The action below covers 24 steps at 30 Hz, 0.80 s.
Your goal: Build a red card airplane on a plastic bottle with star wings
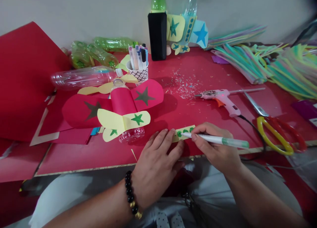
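Observation:
My right hand [215, 145] grips a white marker with a green end [223, 141], its tip touching a small pale yellow paper strip [184, 132]. Green dots run along that strip. With fingers stretched out, my left hand [158, 162] presses the strip's left end against the red table. Left of my hands lies a clear plastic bottle wrapped in red paper [122, 101], with red wings bearing dark stars. Across the bottle's lower end sits a yellow paper piece [123, 120] with green stars.
A pink glue gun [223, 99] and scissors [274, 129] lie to the right, a cord trailing over the table edge. Behind stand a cup of markers [138, 71], a black phone [158, 36] and decorated bottles [190, 10]. Colored strips [250, 64] are heaped at the right back.

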Available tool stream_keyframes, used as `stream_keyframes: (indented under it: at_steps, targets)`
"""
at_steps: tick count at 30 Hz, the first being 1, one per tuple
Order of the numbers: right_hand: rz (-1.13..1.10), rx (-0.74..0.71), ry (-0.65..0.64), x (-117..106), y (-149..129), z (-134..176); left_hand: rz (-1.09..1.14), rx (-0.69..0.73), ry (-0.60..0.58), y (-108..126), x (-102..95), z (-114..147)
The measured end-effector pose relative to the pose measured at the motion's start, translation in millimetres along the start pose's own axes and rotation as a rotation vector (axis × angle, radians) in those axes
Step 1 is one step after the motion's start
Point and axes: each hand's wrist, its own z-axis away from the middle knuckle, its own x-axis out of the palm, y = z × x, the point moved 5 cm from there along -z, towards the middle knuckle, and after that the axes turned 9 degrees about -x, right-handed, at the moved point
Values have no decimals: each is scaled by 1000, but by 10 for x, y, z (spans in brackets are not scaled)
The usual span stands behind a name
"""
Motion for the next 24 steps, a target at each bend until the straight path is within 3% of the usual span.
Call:
stream_keyframes:
  at_steps: [5, 11, 24]
  targets:
    - [-40, -9, -42, 18, -10, -4, -3, -9, -3, 0, -5, -10]
    - [58, 15, 45, -36, -9, 10, -5, 0, 0, -1, -9, -1]
    - [44, -56, 20, 12, -52, -29, -8, 0, -5, 11, -15, -18]
